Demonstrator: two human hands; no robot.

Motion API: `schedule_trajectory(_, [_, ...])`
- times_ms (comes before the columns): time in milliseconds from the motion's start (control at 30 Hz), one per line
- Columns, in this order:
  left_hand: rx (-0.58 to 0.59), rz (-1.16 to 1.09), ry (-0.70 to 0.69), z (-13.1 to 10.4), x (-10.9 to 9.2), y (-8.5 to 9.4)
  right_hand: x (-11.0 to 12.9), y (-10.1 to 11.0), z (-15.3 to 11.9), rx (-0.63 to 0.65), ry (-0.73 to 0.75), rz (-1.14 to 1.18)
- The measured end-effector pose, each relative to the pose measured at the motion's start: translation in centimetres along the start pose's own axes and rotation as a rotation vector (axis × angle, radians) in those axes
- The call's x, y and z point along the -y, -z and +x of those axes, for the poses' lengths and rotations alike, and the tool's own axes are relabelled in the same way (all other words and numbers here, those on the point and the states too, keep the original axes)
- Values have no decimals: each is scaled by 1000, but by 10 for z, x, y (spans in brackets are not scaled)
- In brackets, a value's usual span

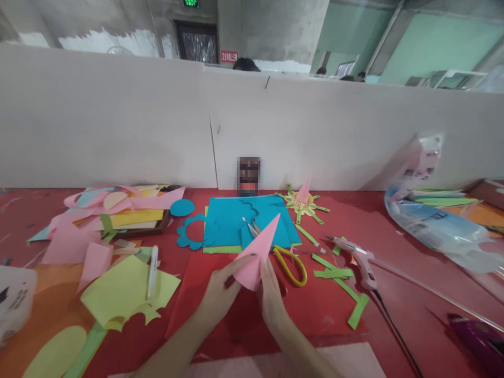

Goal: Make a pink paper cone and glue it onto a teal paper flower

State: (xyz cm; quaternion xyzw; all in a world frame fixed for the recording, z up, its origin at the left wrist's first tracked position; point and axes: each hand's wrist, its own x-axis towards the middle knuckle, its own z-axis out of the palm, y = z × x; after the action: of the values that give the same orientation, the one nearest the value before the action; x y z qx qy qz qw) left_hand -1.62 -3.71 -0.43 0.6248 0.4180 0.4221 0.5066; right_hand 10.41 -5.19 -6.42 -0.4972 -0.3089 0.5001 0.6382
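A pink paper cone [259,254], its point tilted up and to the right, is held between my two hands. My left hand [221,289] grips its lower left side, and my right hand [272,291] closes on its lower right side. Just behind the cone lie scissors with yellow handles [292,266], their blades partly hidden by it. Blue paper sheets [224,220] are stacked beyond, on top of green paper. To their left lie a blue flower-shaped ring [181,236] and a blue paper disc [182,208].
A paper flower with a pink cone [303,193] stands at the back. On the right are green paper strips [334,273], a hot glue gun [360,260] with a cord, and a plastic bag [437,220]. A white marker [153,270] lies on yellow paper [118,289] at left. A white partition [118,121] rises behind.
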Motion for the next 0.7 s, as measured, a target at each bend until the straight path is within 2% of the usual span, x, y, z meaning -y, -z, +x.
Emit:
schedule_trajectory(200, [28, -37, -53, 1, -1, -1, 4, 5, -3, -34, -10, -55])
schedule_trajectory(333, [46, 26, -74, 0, -1, -2, 4, 8, -1, -6, -60, -107])
schedule_trajectory(500, [42, 112, -96, 0, 1, -3, -1, 13, 6, -201, -77, -116])
schedule_trajectory(600, [28, 120, -108, 0, 0, -3, -4, 15, 8, -135, 22, -167])
schedule_trajectory(700, [1, 108, -114, -3, -2, -3, -2, 13, 8, -97, 51, -175])
